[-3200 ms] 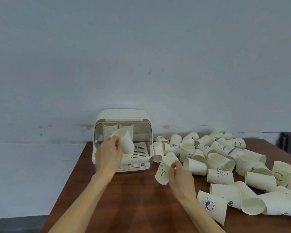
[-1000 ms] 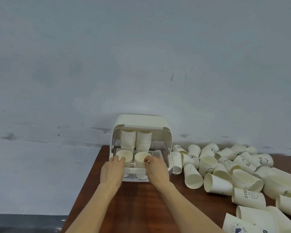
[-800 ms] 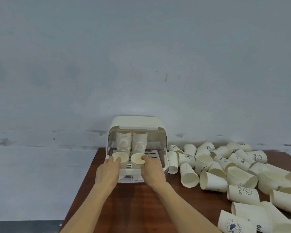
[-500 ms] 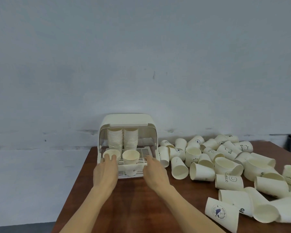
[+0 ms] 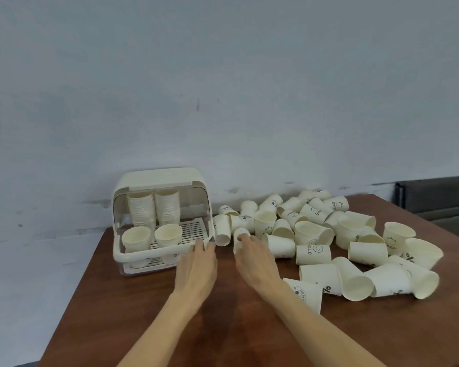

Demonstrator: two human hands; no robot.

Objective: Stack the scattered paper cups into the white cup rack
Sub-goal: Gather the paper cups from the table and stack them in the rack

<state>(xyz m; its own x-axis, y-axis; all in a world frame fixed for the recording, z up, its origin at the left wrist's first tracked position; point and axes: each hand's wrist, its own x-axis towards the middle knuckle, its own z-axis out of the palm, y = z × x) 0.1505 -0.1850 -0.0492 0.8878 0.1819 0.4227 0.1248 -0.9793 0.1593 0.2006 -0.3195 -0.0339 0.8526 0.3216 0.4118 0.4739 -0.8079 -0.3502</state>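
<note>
Sitting at the far left of the brown table [image 5: 149, 321], the white cup rack [image 5: 161, 221] has its lid flipped up, with two tall stacks of cups [image 5: 154, 207] at the back and two single cups [image 5: 151, 235] standing upright in front of them on the slatted tray. Right of it there's a big messy pile of paper cups [image 5: 329, 242], mostly tipped on their sides, some with little prints on them. The right hand [image 5: 257, 260] is reaching into the near left edge of that pile, fingertips on a small cup [image 5: 240, 237] lying there, though whether it's really gripping it is hard to tell. The left hand [image 5: 196, 268] is relaxed and holding nothing, fingertips just at the rack's near right corner. Plain pale wall [image 5: 223, 88] behind everything.
</note>
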